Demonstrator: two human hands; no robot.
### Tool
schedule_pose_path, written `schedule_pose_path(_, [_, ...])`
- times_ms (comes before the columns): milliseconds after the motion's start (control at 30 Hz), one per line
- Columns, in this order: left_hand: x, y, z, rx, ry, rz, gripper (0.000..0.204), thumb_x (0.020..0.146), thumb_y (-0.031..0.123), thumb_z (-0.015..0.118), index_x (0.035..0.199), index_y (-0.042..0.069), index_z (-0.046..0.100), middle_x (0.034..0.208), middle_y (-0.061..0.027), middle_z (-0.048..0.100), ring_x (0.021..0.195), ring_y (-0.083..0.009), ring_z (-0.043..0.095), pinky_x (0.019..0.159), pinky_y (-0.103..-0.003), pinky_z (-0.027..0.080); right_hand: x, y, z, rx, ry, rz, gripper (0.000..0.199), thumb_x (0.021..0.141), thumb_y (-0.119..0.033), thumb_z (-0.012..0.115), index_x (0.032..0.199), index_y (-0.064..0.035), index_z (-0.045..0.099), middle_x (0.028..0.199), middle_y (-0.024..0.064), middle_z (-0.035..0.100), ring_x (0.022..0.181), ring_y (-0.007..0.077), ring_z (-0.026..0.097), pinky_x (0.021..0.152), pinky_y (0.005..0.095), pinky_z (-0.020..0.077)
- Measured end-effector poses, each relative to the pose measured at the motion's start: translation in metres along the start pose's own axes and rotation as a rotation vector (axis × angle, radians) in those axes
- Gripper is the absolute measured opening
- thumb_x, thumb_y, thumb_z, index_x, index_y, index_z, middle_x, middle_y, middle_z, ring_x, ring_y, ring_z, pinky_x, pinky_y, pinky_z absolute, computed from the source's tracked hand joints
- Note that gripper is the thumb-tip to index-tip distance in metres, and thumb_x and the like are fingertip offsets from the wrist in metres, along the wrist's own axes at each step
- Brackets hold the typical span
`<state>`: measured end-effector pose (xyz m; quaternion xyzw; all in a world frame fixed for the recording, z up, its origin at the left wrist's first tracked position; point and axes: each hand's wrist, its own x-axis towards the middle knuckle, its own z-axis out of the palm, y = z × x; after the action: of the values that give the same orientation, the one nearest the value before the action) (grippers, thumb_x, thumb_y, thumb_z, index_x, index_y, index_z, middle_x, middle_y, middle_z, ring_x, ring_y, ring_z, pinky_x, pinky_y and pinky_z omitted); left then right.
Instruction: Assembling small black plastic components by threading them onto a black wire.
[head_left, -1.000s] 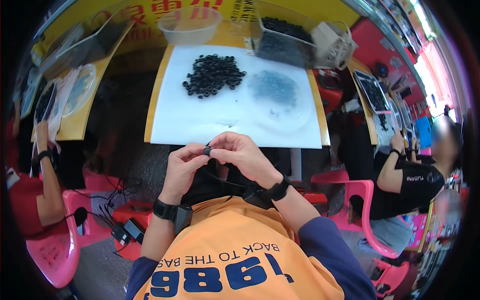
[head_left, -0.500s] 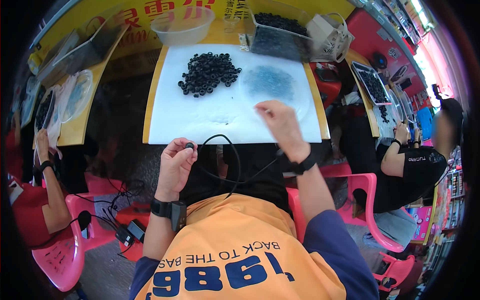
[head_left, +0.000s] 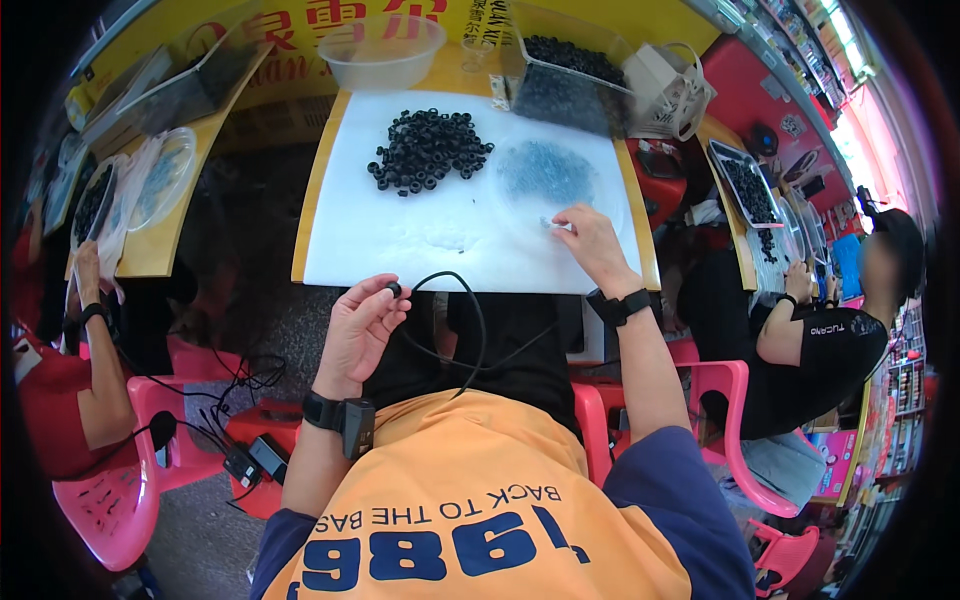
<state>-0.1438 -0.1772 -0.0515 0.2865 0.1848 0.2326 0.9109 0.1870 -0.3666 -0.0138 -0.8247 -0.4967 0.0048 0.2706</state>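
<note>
My left hand, just off the near edge of the table, pinches a small black ring-shaped part between thumb and fingertips. Over the near right of the white mat, my right hand is closed in a pinch, with what looks like a small bluish clear piece at its fingertips. Just beyond that hand is a round clear plate bearing a spread of tiny bluish clear pieces. A heap of black ring-shaped parts lies on the mat left of the plate.
Along the far edge stand a clear round bowl, a clear bin of black parts and a pale bag. A black cable loops across my lap. People sit at tables on both sides, in pink chairs.
My right hand has come down and right, from a blur over the mat to steady beside the plate. My left hand still pinches the black part. The view has shifted slightly.
</note>
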Motion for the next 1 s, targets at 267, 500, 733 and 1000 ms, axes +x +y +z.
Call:
schedule_pose_path(267, [0.001, 0.0, 0.003, -0.002, 0.001, -0.018, 0.024, 0.101, 0.007, 0.059, 0.123, -0.002, 0.063, 0.104, -0.0144, 0.073, 0.091, -0.0189, 0.073, 0.082, -0.029, 0.061, 0.01, -0.027, -0.047, 0.013, 0.231, 0.129, 0.024, 0.096, -0.022, 0.068, 0.1, 0.0007, 0.073, 0.082, 0.02, 0.07, 0.074, 0.0302, 0.07, 0.067, 0.0369, 0.0518])
schedule_pose_path(500, [-0.001, 0.002, 0.004, 0.009, 0.009, -0.02, 0.025, 0.101, 0.008, 0.059, 0.124, -0.001, 0.063, 0.104, -0.0139, 0.073, 0.091, -0.0186, 0.073, 0.082, -0.029, 0.061, 0.005, -0.023, -0.055, 0.021, 0.215, 0.159, 0.02, 0.094, -0.018, 0.068, 0.097, 0.0006, 0.073, 0.079, 0.0179, 0.07, 0.07, 0.0285, 0.07, 0.064, 0.0348, 0.0517])
schedule_pose_path(733, [-0.001, 0.0, 0.001, 0.011, 0.004, -0.017, 0.024, 0.101, 0.008, 0.06, 0.123, -0.001, 0.063, 0.106, -0.0152, 0.073, 0.092, -0.0188, 0.073, 0.082, -0.029, 0.061, -0.008, 0.01, -0.044, -0.119, 0.096, 0.124, 0.016, 0.085, -0.015, 0.074, 0.094, -0.0027, 0.077, 0.09, 0.0183, 0.072, 0.087, 0.0325, 0.069, 0.079, 0.04, 0.0536])
schedule_pose_path(1000, [-0.001, -0.002, 0.005, 0.04, -0.038, -0.02, 0.022, 0.1, 0.006, 0.062, 0.121, -0.001, 0.064, 0.109, -0.0162, 0.073, 0.095, -0.0195, 0.073, 0.084, -0.03, 0.061, -0.012, 0.011, -0.033, -0.284, -0.086, 0.339, 0.021, 0.078, -0.024, 0.079, 0.086, -0.0044, 0.077, 0.092, 0.018, 0.073, 0.089, 0.0356, 0.07, 0.081, 0.0438, 0.0548])
